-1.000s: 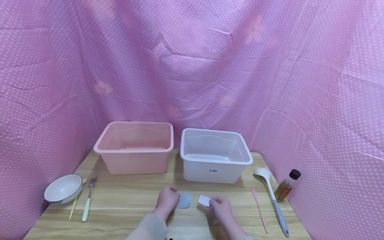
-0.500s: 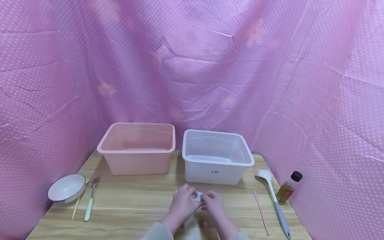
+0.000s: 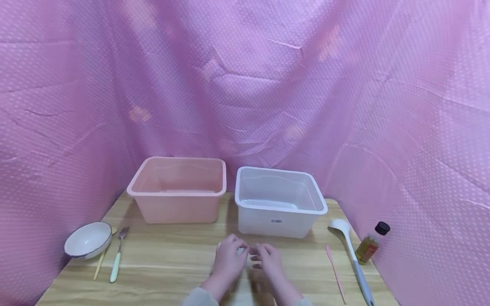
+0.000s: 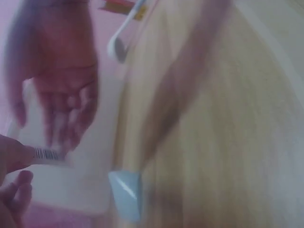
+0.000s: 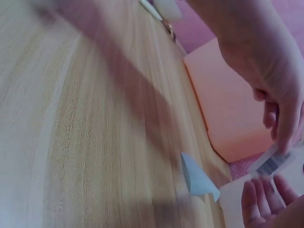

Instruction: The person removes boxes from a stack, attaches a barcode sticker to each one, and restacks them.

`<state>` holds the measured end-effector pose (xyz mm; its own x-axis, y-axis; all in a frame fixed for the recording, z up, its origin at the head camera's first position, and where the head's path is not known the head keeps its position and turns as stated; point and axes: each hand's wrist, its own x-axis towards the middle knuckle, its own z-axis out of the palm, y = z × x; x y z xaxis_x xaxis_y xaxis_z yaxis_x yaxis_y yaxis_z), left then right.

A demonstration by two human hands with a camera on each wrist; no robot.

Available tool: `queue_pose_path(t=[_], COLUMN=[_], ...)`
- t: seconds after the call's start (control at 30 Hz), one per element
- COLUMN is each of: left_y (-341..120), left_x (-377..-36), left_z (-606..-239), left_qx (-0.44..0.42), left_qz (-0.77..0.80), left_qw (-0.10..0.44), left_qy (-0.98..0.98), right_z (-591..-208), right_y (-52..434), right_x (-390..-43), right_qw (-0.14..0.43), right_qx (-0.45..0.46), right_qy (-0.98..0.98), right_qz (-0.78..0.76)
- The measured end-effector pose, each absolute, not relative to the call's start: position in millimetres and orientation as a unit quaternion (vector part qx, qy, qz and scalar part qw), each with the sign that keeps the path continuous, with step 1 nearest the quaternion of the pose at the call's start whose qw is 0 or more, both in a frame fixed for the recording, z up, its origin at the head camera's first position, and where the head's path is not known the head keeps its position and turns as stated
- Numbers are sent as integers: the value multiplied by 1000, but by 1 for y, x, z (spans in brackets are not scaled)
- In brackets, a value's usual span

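Between the left fingers (image 5: 288, 126), a barcoded label (image 5: 269, 164) blurs (partly covered).

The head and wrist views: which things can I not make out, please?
Barcode label, right wrist: print too blurred to read.
Right hand, right wrist: cut off by the right and bottom edges.
Yellow utensil, head: partly hidden by the bowl.
Bottle, head: lettering too small.
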<state>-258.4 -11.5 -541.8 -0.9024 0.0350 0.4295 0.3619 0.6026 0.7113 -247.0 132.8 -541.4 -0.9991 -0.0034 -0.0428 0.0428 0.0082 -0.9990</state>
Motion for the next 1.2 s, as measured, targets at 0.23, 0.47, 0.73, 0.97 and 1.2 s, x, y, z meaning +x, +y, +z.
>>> queue_pose_path(t=[0.23,0.47,0.73,0.97,1.2], left_y=[-46,-83,-117,-146,-178], left_x=[-262,-250,-248,-260,-283], left_z=[-541,-545,-547,-547,-551], left_qx=[7,48,102,102,88], left_qz=[-658,-697,-684,-651,-598], left_qw=[68,78,141,213,242], left_qy=[-750,-712,-708,-721,-759], right_z=[-549,-537,-525,-520,-515], right_y=[121,88,30,-7,-42], right_x=[-258,-260,-271,-288,-305], right_qw=[35,60,-26,-43,-6], right_qx=[0,-39,-90,-177,-241], right_qy=[707,709,772,817,840], right_qz=[-706,-701,-629,-547,-486])
